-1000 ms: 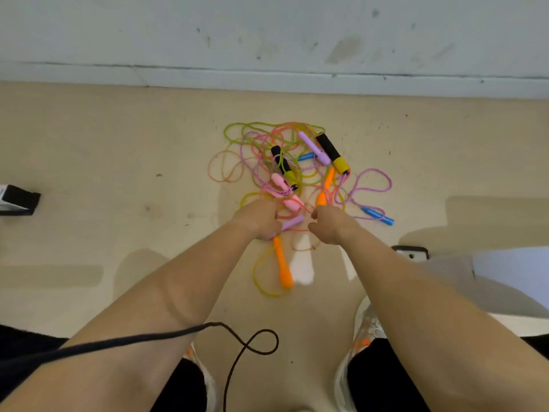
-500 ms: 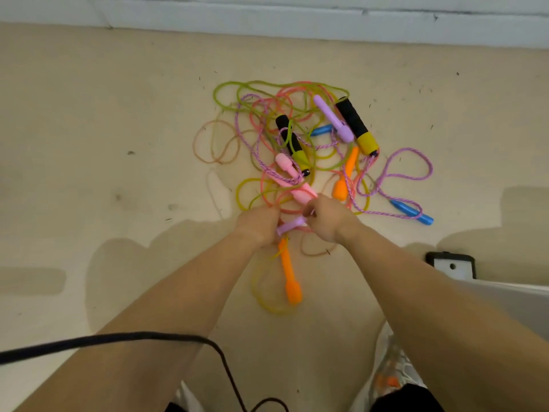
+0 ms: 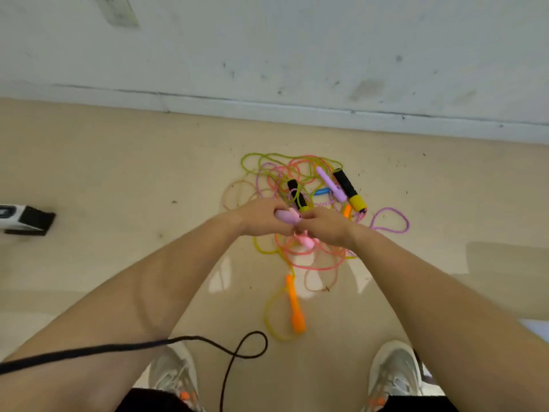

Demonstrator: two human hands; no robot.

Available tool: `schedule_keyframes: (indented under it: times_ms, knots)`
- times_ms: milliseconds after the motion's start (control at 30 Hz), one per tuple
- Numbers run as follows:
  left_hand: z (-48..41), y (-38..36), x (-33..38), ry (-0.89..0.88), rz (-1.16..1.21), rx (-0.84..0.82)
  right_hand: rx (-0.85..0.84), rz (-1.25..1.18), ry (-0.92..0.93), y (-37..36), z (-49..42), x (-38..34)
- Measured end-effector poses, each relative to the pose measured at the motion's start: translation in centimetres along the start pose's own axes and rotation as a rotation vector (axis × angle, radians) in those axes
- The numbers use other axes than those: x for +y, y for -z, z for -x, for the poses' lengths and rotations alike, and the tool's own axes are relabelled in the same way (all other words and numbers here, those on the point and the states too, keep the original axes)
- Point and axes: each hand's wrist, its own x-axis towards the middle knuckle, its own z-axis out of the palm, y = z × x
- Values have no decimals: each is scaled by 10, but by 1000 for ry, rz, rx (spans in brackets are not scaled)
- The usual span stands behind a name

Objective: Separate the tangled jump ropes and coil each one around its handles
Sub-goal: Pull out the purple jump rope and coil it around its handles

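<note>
A tangle of coloured jump ropes lies on the beige floor near the wall. My left hand grips a lilac handle raised above the pile. My right hand pinches the rope at that handle's tip. A pink handle hangs just under my hands. In the pile lie two black-and-yellow handles, another lilac handle and a blue handle. One orange handle lies nearer me with a yellow rope looped at it.
A black cord hangs from me across the lower view. My two shoes stand at the bottom. A black-and-white object lies on the floor at the far left. The wall's white baseboard runs behind the pile.
Both hands have lifted the lilac handle up off the floor, and the pink handle came up with it. The camera has tilted up toward the wall.
</note>
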Motion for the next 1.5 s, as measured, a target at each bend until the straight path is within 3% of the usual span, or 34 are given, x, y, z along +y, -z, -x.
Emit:
schedule_keyframes:
  times_ms: [333,500,667,800,933,1033,1133,1267,1500]
  knots:
    - [84,67,16,77,-191,244,232,-929,111,87,123,-69]
    - [114,85,49,16,365,353,493,-596,-7,92,145,-76]
    - [134,91,107,-158,748,256,350,-799,86,59,137,-84]
    - [136,97,122,-173,1104,268,85,-914,187,36,132,-101]
    - [125,102,110,-119,1278,437,167,-846,249,26,118,-95]
    - [115,96,98,-74,1145,462,184,-852,271,29,110,-92]
    - [106,81,93,-31,798,312,128,-1105,260,44,109,-101]
    - [98,58,95,-234,554,80,46,-1411,252,67,115,-109]
    - [81,51,67,-260,111,216,1,-1670,291,85,125,-103]
